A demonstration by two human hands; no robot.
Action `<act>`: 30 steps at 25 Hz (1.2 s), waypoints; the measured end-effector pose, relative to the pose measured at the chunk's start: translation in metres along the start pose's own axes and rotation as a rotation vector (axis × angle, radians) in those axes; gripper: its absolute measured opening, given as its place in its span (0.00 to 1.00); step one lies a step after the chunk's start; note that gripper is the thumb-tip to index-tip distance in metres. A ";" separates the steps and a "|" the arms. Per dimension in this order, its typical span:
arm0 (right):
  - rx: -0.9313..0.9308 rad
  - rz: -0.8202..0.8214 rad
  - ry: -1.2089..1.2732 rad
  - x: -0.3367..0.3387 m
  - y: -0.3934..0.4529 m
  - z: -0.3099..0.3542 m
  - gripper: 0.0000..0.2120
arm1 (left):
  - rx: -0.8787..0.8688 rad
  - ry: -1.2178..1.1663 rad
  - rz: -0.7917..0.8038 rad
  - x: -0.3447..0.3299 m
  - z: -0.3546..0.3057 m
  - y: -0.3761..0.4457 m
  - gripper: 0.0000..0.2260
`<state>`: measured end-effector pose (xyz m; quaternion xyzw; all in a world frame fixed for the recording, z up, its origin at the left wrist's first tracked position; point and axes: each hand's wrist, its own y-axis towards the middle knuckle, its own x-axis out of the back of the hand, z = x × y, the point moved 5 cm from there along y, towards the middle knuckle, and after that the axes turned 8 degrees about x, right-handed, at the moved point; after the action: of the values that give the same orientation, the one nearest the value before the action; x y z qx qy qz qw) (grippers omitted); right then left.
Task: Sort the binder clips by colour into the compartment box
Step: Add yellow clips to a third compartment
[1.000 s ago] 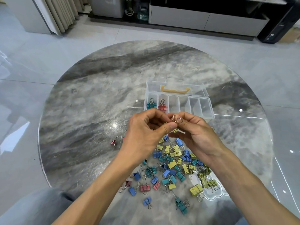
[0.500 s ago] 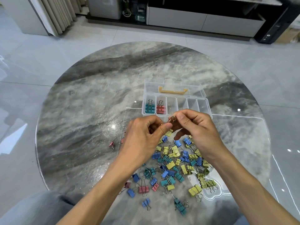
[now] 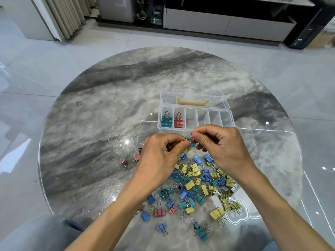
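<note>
A clear compartment box (image 3: 226,118) lies open on the round table, its lid (image 3: 194,96) folded back. Teal clips (image 3: 166,120) fill its leftmost compartment and red clips (image 3: 178,121) the one beside it; the other compartments look bare. My left hand (image 3: 161,154) and my right hand (image 3: 223,147) meet just in front of the box, both pinching a small cluster of binder clips (image 3: 189,142) with wire handles showing between the fingertips. A yellow clip hangs below. A heap of yellow, blue, teal and red clips (image 3: 195,182) lies under my hands.
The round marble table (image 3: 90,133) has a glossy top with glare spots. Two red clips (image 3: 130,160) lie apart at the left of the heap. A yellow handle (image 3: 192,102) sits on the lid. A low cabinet and curtain stand beyond on the tiled floor.
Both hands have dropped a little toward the heap and the box's front edge while still pinching the clips between them. The camera has tilted slightly.
</note>
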<state>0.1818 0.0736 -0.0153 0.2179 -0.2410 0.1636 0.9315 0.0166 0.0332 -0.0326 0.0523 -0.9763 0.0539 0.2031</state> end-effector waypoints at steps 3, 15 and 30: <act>0.008 0.023 -0.037 -0.001 0.000 0.000 0.05 | 0.042 -0.022 -0.018 0.002 0.001 -0.001 0.03; 0.015 0.081 -0.691 0.008 0.082 -0.040 0.09 | 0.231 -0.112 -0.009 0.014 0.007 0.003 0.15; -0.031 0.124 -0.523 -0.010 0.115 -0.060 0.05 | 0.234 -0.178 -0.002 0.025 0.005 0.008 0.06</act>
<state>0.1491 0.1990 -0.0298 0.2231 -0.4887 0.1547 0.8291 -0.0088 0.0388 -0.0284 0.0813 -0.9774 0.1622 0.1085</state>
